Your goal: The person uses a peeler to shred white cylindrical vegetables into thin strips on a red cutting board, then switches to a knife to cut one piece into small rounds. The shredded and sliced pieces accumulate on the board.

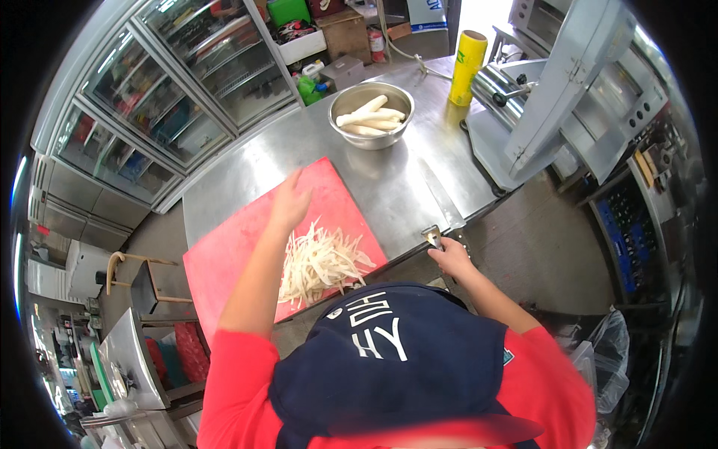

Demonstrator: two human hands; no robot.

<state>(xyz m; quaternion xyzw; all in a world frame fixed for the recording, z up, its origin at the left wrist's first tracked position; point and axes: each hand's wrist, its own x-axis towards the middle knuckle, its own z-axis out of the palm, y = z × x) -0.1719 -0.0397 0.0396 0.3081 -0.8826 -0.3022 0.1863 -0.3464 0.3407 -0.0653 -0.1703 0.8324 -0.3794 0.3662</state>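
Over the far part of a red cutting board [224, 252] is my left hand [291, 202], slightly blurred, with nothing seen in it. A heap of pale peelings [320, 261] lies on the board beside my left forearm. My right hand [451, 258] holds a metal peeler [432, 236] at the table's near edge, with a pale scrap on its head. Just beyond the peeler, a knife [440, 193] with a wide blade rests on the steel table. Several peeled white root vegetables [371, 119] lie in a steel bowl [373, 140] beyond the board.
A yellow roll of cling film [468, 67] stands upright on the steel table [258, 163], left of a grey slicing machine [538, 112]. Glass-door refrigerators [185, 95] line the far left. A wooden-armed chair [147, 280] stands at left, and a clear plastic bag [611, 359] hangs at lower right.
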